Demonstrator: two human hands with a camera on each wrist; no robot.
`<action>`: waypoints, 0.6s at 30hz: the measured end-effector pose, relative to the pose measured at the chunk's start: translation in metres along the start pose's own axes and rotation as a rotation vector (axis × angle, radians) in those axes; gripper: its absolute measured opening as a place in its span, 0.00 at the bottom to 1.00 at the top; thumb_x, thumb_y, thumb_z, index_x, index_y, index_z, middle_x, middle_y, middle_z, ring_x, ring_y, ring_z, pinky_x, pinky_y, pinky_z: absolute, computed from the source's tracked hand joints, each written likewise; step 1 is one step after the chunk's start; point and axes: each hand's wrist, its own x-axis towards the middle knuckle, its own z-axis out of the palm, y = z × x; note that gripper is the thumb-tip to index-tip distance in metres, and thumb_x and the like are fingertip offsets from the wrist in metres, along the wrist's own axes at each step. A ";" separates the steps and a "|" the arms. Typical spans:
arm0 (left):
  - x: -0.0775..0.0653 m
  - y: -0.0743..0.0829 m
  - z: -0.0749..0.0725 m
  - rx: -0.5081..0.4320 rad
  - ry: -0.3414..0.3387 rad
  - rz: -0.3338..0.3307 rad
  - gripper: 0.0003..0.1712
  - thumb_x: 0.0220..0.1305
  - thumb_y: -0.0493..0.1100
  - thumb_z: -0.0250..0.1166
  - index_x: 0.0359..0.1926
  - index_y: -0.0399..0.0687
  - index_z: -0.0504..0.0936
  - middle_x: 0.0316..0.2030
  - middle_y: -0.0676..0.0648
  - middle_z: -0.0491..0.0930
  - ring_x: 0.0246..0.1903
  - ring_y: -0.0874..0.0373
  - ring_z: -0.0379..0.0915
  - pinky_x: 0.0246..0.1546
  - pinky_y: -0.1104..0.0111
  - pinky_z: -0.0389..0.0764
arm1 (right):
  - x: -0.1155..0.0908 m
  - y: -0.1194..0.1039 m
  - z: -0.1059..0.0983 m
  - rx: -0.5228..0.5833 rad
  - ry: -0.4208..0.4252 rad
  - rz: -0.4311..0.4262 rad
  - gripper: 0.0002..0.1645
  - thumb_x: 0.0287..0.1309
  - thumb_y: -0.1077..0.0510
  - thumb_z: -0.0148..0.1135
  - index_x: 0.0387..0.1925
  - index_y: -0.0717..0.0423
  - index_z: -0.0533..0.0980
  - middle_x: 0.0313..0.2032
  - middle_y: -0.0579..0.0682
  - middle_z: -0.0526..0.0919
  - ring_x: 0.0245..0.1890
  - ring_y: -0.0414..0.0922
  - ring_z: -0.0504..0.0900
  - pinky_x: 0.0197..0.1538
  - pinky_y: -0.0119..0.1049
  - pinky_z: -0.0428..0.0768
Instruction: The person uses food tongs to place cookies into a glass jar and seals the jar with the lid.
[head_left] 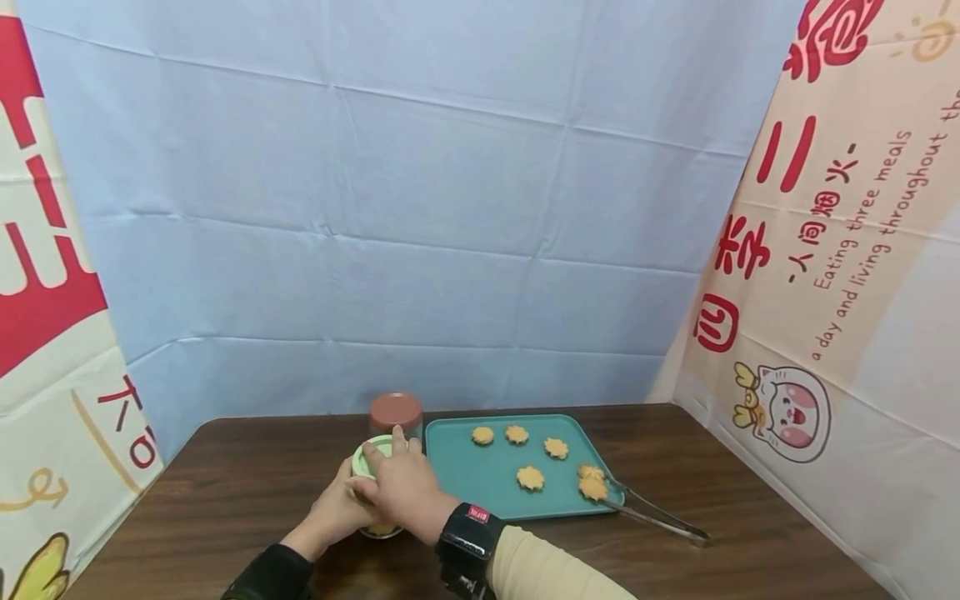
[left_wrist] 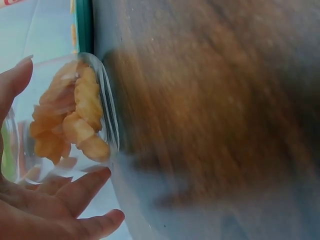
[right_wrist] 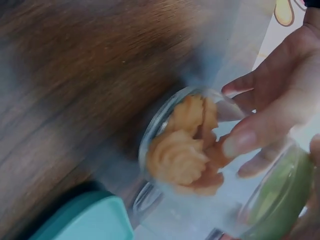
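Note:
A clear round jar (head_left: pixel 382 532) with several flower-shaped cookies (left_wrist: pixel 87 107) inside stands upright on the table, near the front. My left hand (head_left: pixel 332 510) grips its side, thumb on one side and fingers on the other, as the right wrist view also shows. On top of the jar is a light green lid (right_wrist: pixel 282 192). Over that lid lies my right hand (head_left: pixel 411 487), its fingers spread across the top and the thumb at the near edge. Fingertips of this hand reach round the lid's rim at the right wrist view's edge. The palm hides part of the lid.
Behind the jar stands another jar with a reddish lid (head_left: pixel 396 410). A teal tray (head_left: pixel 480 492) to the right bears several cookies (head_left: pixel 530 478). Metal tongs (head_left: pixel 660 517) lean on the tray's right edge, their tips at cookies there. Cloth hangs behind the wooden table (head_left: pixel 225 467).

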 end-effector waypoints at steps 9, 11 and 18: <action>-0.002 -0.006 -0.012 0.002 0.080 -0.058 0.61 0.46 0.44 0.79 0.69 0.29 0.48 0.56 0.32 0.67 0.52 0.39 0.70 0.47 0.48 0.75 | 0.001 0.020 -0.002 0.056 0.250 -0.039 0.26 0.72 0.43 0.48 0.60 0.54 0.75 0.59 0.58 0.73 0.56 0.56 0.74 0.53 0.50 0.76; -0.003 -0.008 -0.017 0.022 0.094 -0.073 0.61 0.46 0.44 0.80 0.69 0.28 0.48 0.57 0.31 0.67 0.53 0.37 0.69 0.48 0.47 0.73 | 0.003 0.026 -0.002 0.093 0.254 -0.025 0.26 0.72 0.44 0.49 0.61 0.54 0.74 0.60 0.60 0.72 0.57 0.56 0.72 0.54 0.51 0.75; -0.005 -0.014 -0.033 0.044 0.125 -0.057 0.62 0.45 0.43 0.80 0.68 0.25 0.46 0.57 0.27 0.66 0.55 0.34 0.67 0.51 0.45 0.71 | 0.008 0.043 -0.001 0.221 0.213 0.044 0.30 0.71 0.43 0.52 0.64 0.56 0.71 0.64 0.64 0.67 0.62 0.60 0.67 0.59 0.53 0.71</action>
